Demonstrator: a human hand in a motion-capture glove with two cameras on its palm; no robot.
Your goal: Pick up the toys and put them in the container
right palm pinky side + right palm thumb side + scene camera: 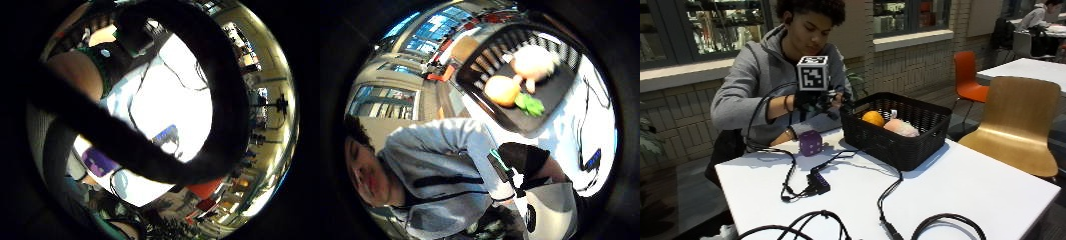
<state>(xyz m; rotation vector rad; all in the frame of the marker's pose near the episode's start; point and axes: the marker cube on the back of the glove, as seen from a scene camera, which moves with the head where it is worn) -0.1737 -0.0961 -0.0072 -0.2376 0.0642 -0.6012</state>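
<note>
A person in a grey hooded top sits at a white table (pixel 986 190) with the black-gloved right hand (pixel 818 101) raised above the tabletop, just beside the near rim of a black woven plastic basket (pixel 896 131). Whether its fingers are curled or straight cannot be told, since the outside view shows only the dark back of the glove and the palm views show only dark straps across the lens. The basket stands on the table and already holds a round orange toy fruit with green leaves (pixel 873 118) and, touching it, a pale pink plush toy (pixel 900 128); the thumb side palm view looks down into the same basket from above, with the orange fruit (pixel 502 90) and the pink plush (pixel 534 62) lying side by side on its dark floor. A purple cube-shaped toy with pale dots (pixel 810 143) sits on the table near the person's front edge, apart from the basket and below the raised hand; the little finger side view shows it (pixel 98 161) on the white surface.
</note>
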